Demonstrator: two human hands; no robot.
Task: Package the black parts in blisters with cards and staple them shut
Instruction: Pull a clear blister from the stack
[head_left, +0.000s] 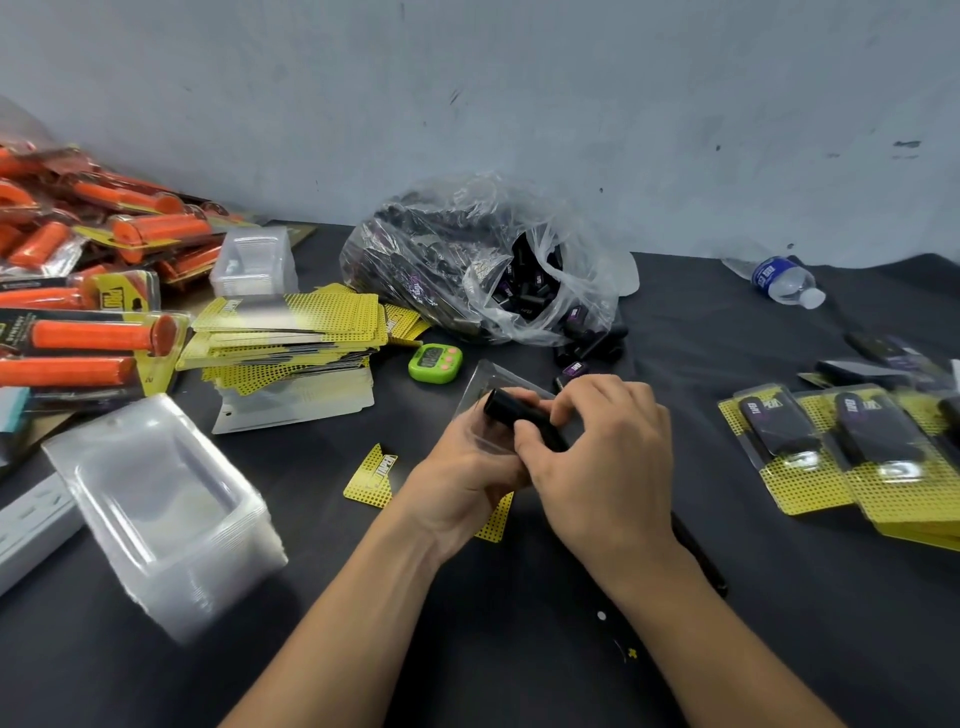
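Black part (514, 417) pinched in right grip (608, 457) against clear blister (491, 378) held by left grip (460, 470).

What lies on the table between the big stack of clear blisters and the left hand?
A single yellow card, lying on the dark table, seen in the head view.

Over the dark worktop (519, 654), the left hand (462, 483) grips a clear blister (493, 382) while the right hand (608, 457) pinches a black part (511, 411) against it. A yellow card (373, 477) lies just beneath. A plastic bag (467, 260) of black parts sits behind, and finished packs (831, 457) lie to the right.
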